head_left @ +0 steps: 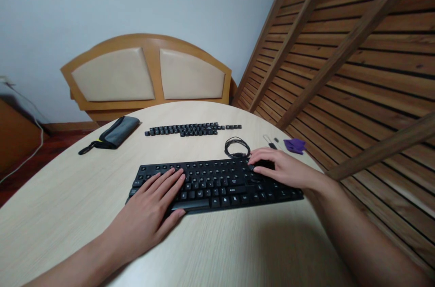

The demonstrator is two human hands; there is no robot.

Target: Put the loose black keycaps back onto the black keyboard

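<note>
A black keyboard [234, 189] lies on the table in front of me, with keycaps off its upper rows and bare switch posts showing. My left hand [152, 203] rests open and flat across its left part, fingers stretched over the keys, thumb near the space bar. Over the upper right part, my right hand [277, 167] is bent, thumb and fingertips pinched around a small black keycap [251, 167]. That keycap is at the keyboard's surface; whether it is seated cannot be told. Behind the keyboard, loose black keycaps [199, 129] stand in rows.
A coiled black cable [237, 147] lies just behind the keyboard, near my right hand. Farther right are a wire keycap puller [270, 142] and a purple cloth [295, 145]. A grey pouch [118, 132] with a black strap sits at the back left of the round-edged table [210, 251].
</note>
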